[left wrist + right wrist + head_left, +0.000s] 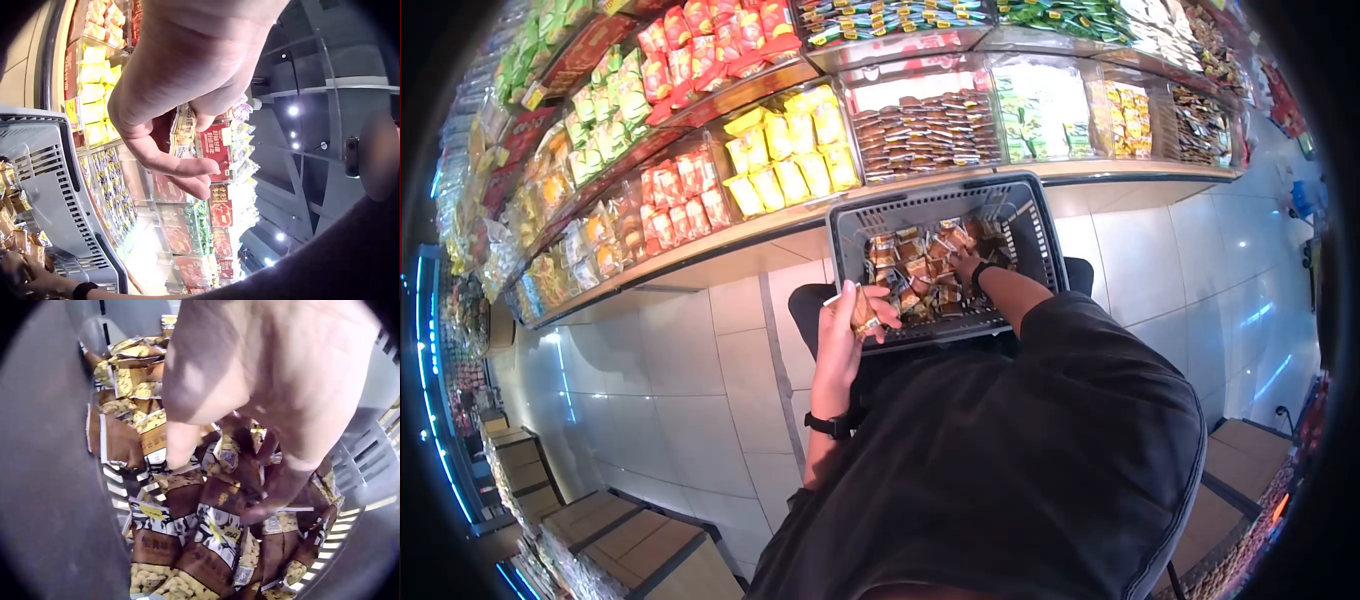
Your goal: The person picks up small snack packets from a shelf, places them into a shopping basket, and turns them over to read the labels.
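Observation:
A grey plastic basket [1040,235] holds many small brown snack packets [915,270], printed with pictures of nuts in the right wrist view. My right hand [967,262] reaches down into it. There, the thumb and fingers [269,509] are spread apart and touch the packets [212,531]; some fingertips are hidden among them. By the basket's near left corner, my left hand [850,325] holds a brown snack packet [864,312]. In the left wrist view the fingers curl round this packet [183,130], which is partly hidden by the hand.
Shelf bins behind the basket hold yellow snack bags [790,150], red bags [680,200] and brown packets [925,130]. A wooden shelf edge [785,222] runs just beyond the basket. Tiled floor [670,420] lies to the left, with cartons [640,540] at the lower left.

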Demonstrator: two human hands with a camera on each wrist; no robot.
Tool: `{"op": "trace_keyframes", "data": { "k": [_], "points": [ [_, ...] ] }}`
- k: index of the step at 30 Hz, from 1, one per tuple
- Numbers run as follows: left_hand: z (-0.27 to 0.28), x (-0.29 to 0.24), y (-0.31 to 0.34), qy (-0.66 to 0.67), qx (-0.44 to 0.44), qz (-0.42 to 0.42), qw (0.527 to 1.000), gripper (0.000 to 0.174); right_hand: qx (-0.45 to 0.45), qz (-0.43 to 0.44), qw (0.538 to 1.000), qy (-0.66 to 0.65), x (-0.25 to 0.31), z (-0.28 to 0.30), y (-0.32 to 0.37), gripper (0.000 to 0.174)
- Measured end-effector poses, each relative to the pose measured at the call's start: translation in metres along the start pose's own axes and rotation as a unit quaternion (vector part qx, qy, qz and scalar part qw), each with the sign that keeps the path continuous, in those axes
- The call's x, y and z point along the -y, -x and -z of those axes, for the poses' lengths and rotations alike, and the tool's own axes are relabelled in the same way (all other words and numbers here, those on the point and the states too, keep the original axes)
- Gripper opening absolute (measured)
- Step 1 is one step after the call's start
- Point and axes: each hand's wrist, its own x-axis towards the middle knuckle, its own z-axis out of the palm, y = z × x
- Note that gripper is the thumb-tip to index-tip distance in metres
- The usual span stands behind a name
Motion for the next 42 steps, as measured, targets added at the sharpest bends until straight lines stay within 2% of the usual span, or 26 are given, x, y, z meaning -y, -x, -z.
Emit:
{"op": "trace_keyframes", "data": {
  "k": [4,7,10,15,18,19,21,22,24,28,30,31,32,33,34,35,36,38,40,42],
  "points": [
    [0.004,0.005,-0.005,0.008,0.004,0.001,1.0,0.056,-0.024,-0.003,1.0,-0.006,0.013,-0.019,0.005,0.117],
    [-0.001,0.005,-0.008,0.004,0.016,0.01,1.0,0.054,-0.031,-0.022,0.998,-0.05,0.015,-0.025,0.003,0.109],
    [-0.003,0.003,-0.012,0.0,0.027,0.014,1.0,0.053,0.011,0.021,0.998,-0.053,0.019,-0.023,-0.004,0.101],
    [-0.003,0.003,-0.012,-0.001,0.026,0.016,1.0,0.052,0.003,0.02,1.0,-0.02,0.029,-0.016,0.01,0.095],
    [-0.003,0.006,-0.013,0.001,0.025,0.019,0.999,0.051,-0.019,0.105,0.994,-0.021,0.018,-0.013,0.006,0.065],
    [-0.003,0.007,-0.013,0.001,0.024,0.02,1.0,0.051,-0.02,0.101,0.994,-0.023,0.018,-0.012,0.008,0.065],
    [0.002,0.011,-0.017,0.006,0.03,0.025,0.999,0.051,-0.052,0.133,0.99,-0.011,0.016,-0.006,0.012,0.049],
    [0.003,0.013,-0.019,0.013,0.029,0.031,0.999,0.052,-0.053,0.122,0.991,-0.015,0.012,-0.007,0.01,0.049],
    [0.004,0.017,-0.023,0.022,0.04,0.029,0.999,0.05,-0.148,0.133,0.98,-0.029,0.003,-0.012,0.003,0.035],
    [-0.002,0.021,-0.03,0.018,0.043,0.034,0.998,0.048,-0.21,0.132,0.968,-0.036,-0.017,0.01,0.026,0.026],
    [-0.001,0.024,-0.033,0.018,0.044,0.031,0.998,0.048,-0.265,0.224,0.916,-0.198,-0.038,0.008,0.011,0.025],
    [-0.001,0.026,-0.035,0.016,0.043,0.03,0.998,0.047,-0.264,0.228,0.916,-0.198,-0.031,0.036,0.065,0.025],
    [-0.001,0.028,-0.037,0.013,0.041,0.029,0.999,0.047,-0.167,0.216,0.875,-0.399,-0.005,0.088,0.124,0.024],
    [0.002,0.032,-0.041,0.021,0.044,0.035,0.998,0.047,-0.121,0.221,0.823,-0.509,0.003,0.101,0.142,0.022],
    [0.003,0.037,-0.044,0.029,0.038,0.037,0.998,0.047,-0.097,0.248,0.793,-0.548,0.013,0.118,0.161,0.019],
    [0.003,0.042,-0.048,0.035,0.034,0.05,0.998,0.048,-0.132,0.277,0.766,-0.565,0.022,0.128,0.177,0.021],
    [0.002,0.044,-0.052,0.04,0.031,0.063,0.997,0.049,-0.127,0.283,0.765,-0.564,0.039,0.145,0.208,0.021],
    [-0.009,0.046,-0.056,0.027,0.043,0.09,0.995,0.057,-0.177,0.316,0.641,-0.676,0.081,0.177,0.271,0.026],
    [-0.022,0.038,-0.057,0.107,0.134,0.121,0.978,0.057,-0.169,0.325,0.602,-0.709,0.105,0.18,0.287,0.029],
    [-0.041,0.028,-0.053,0.116,0.11,0.117,0.98,0.058,-0.278,0.366,0.637,-0.619,0.118,0.168,0.276,0.031]
  ]
}}
